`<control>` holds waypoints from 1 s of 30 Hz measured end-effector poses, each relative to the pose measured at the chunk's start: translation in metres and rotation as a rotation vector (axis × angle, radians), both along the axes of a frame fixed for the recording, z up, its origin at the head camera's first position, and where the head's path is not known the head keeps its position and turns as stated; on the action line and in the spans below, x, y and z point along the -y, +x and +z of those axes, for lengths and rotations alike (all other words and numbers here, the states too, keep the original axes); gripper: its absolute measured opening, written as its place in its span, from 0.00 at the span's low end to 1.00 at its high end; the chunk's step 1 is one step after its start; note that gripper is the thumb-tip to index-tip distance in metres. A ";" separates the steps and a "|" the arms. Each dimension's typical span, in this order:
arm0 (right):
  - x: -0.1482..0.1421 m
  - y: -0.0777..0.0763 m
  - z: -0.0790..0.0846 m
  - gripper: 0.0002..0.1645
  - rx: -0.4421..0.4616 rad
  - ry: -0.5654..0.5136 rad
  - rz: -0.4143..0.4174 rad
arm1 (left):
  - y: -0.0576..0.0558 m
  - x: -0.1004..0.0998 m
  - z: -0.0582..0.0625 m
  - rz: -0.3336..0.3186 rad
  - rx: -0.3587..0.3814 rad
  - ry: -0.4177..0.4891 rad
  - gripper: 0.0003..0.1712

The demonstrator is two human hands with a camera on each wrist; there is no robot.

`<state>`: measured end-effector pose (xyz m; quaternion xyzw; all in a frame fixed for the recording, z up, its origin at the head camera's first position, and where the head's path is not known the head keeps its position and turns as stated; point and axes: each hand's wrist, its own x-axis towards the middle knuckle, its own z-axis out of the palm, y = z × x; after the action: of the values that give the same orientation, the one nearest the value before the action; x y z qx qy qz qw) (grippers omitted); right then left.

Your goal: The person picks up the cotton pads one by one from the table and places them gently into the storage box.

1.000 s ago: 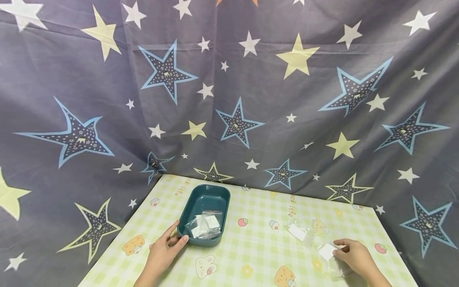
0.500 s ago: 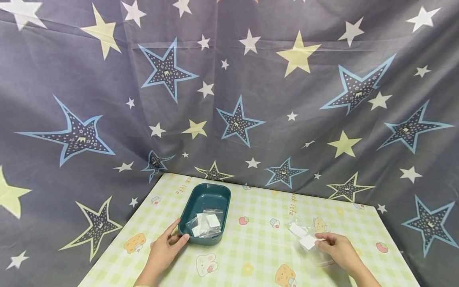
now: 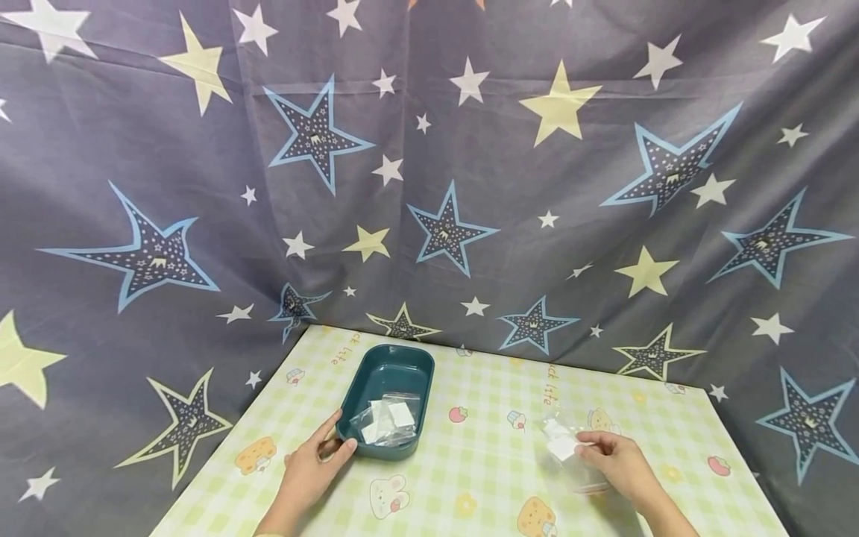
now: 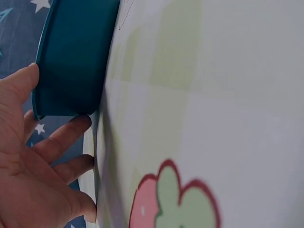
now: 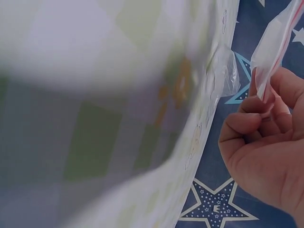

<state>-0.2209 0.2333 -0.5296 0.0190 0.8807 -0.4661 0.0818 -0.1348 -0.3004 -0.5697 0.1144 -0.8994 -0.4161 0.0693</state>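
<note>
In the head view my left hand [image 3: 310, 471] touches the near left corner of a dark teal plastic box [image 3: 385, 375], thumb on the near side and a finger along the left. Its fingers are spread in the left wrist view, where the box wall [image 4: 71, 66] shows. Inside the box lie several clear zip bags [image 3: 388, 422] with white pieces. My right hand [image 3: 620, 464] pinches a clear zip bag [image 3: 562, 447] holding a white piece; its red seal line shows on the bag [image 5: 275, 45] in the right wrist view. Another clear bag [image 3: 555, 427] lies just behind, partly overlapped.
The table [image 3: 470, 447] has a pale green checked cover with cartoon prints. A dark grey curtain with stars [image 3: 503, 186] hangs right behind its far edge and around the sides.
My right hand has moved left with the pinched zip bag, bringing it over the bag lying on the table. My left hand and the box have stayed in place.
</note>
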 end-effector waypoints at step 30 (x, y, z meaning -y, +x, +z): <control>0.095 -0.019 0.007 0.19 -0.056 -0.239 0.059 | 0.000 -0.001 0.002 -0.002 0.009 0.011 0.44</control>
<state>-0.2397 0.1378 -0.5225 -0.0301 0.8210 -0.5655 0.0725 -0.1350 -0.2991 -0.5682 0.1156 -0.8976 -0.4206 0.0642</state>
